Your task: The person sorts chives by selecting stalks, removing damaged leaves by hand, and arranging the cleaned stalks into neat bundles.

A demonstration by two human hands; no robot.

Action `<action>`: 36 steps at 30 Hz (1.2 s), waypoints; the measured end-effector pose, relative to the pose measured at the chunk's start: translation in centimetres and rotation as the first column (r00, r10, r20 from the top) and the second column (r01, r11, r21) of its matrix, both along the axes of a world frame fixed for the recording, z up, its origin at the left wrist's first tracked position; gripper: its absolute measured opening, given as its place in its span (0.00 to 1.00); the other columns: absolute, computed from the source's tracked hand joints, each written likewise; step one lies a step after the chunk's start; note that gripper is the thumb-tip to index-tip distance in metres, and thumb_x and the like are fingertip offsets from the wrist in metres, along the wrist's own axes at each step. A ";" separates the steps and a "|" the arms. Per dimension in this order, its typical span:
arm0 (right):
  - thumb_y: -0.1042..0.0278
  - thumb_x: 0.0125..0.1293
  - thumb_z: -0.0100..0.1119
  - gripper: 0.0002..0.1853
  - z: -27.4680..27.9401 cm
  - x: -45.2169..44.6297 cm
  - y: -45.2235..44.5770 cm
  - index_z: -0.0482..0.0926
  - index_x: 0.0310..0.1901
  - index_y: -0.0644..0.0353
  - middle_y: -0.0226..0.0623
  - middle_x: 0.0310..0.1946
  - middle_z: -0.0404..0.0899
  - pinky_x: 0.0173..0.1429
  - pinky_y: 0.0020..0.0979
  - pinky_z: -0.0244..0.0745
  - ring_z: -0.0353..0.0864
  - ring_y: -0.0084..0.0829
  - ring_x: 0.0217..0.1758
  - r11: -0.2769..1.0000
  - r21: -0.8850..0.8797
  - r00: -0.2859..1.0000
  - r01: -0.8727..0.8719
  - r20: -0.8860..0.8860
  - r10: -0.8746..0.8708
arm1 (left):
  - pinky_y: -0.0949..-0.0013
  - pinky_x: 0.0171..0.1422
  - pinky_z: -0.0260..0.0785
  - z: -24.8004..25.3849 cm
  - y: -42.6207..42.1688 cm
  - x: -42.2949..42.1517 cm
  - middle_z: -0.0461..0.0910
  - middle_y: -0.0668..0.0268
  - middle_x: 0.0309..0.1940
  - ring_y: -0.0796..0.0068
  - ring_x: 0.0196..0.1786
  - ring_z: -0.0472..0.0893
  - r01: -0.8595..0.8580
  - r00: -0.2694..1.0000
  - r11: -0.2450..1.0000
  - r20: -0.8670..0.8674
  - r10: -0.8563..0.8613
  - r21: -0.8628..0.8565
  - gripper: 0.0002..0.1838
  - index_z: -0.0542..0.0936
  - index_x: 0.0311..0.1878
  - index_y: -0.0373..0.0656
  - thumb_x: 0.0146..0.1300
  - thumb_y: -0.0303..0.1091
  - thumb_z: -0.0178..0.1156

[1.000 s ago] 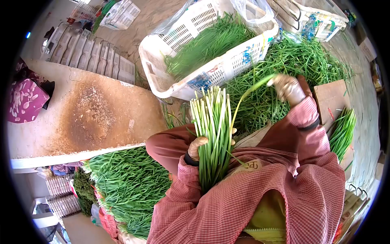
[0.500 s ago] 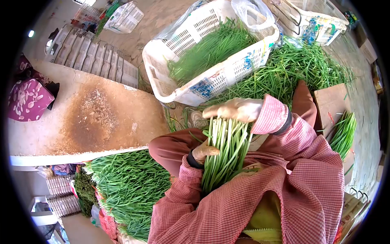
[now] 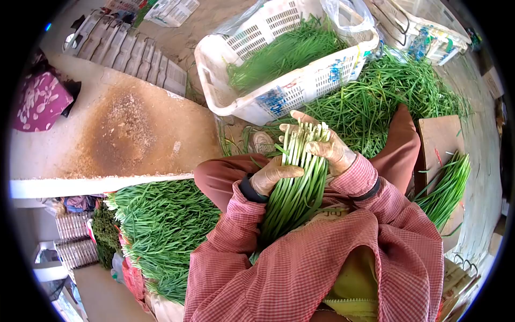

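Note:
A bundle of green stalks [image 3: 300, 182] stands between my hands, its pale cut ends up and its leaves down against my lap. My left hand [image 3: 272, 176] is wrapped round the bundle's left side, thumb across the front. Around the upper right side, just below the pale ends, my right hand [image 3: 330, 149] grips the same bundle, with some fingers behind it. Beyond the hands, a white crate [image 3: 300, 80] holds loose green stalks [image 3: 289, 53]. A heap of loose greens [image 3: 375, 102] lies to the right of that crate.
A stained board [image 3: 129, 129] is at the left, with stacked white crates [image 3: 129, 48] behind it. Many lined-up greens [image 3: 166, 231] lie below the board. At the right, another bundle [image 3: 445, 193] rests on a brown board [image 3: 440, 139]. A second crate [image 3: 429, 32] stands at the back right.
My right hand was out to the right with a single stalk, then lay flat over the bundle's cut ends, and now grips its upper right side. The view has shifted slightly.

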State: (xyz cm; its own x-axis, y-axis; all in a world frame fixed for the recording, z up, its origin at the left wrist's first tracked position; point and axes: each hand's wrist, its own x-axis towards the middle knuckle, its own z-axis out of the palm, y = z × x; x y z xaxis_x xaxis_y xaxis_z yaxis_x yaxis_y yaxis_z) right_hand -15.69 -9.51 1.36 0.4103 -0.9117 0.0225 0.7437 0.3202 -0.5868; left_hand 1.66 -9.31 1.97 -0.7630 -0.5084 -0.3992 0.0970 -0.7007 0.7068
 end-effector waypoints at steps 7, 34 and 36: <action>0.79 0.49 0.63 0.16 3.2 -0.5 -0.2 0.77 0.43 0.65 0.37 0.35 0.80 0.47 0.26 0.74 0.79 0.26 0.39 0.989 0.076 0.939 -0.126 -0.311 0.144 | 0.73 0.49 0.68 -0.4 -0.1 -0.4 0.78 0.66 0.39 0.76 0.41 0.76 0.100 0.992 0.994 0.078 -0.104 0.053 0.19 0.72 0.49 0.38 0.52 0.29 0.61; 0.70 0.64 0.47 0.12 27.0 -13.5 -13.1 0.71 0.47 0.66 0.42 0.43 0.77 0.51 0.29 0.74 0.78 0.31 0.42 0.383 -0.380 0.423 0.842 0.022 -0.906 | 0.66 0.59 0.62 8.0 -1.5 -9.4 0.72 0.59 0.53 0.67 0.55 0.71 0.434 0.863 0.587 0.129 -0.488 -0.683 0.34 0.63 0.61 0.40 0.52 0.40 0.64; 0.73 0.63 0.47 0.12 25.1 -14.2 -15.8 0.71 0.48 0.64 0.42 0.43 0.77 0.50 0.30 0.74 0.78 0.30 0.42 0.166 -0.568 0.147 0.806 -0.079 -0.986 | 0.64 0.65 0.55 9.6 -4.3 -12.9 0.65 0.57 0.58 0.66 0.60 0.65 0.129 0.917 0.906 -0.298 -0.263 -0.402 0.41 0.56 0.64 0.38 0.52 0.44 0.64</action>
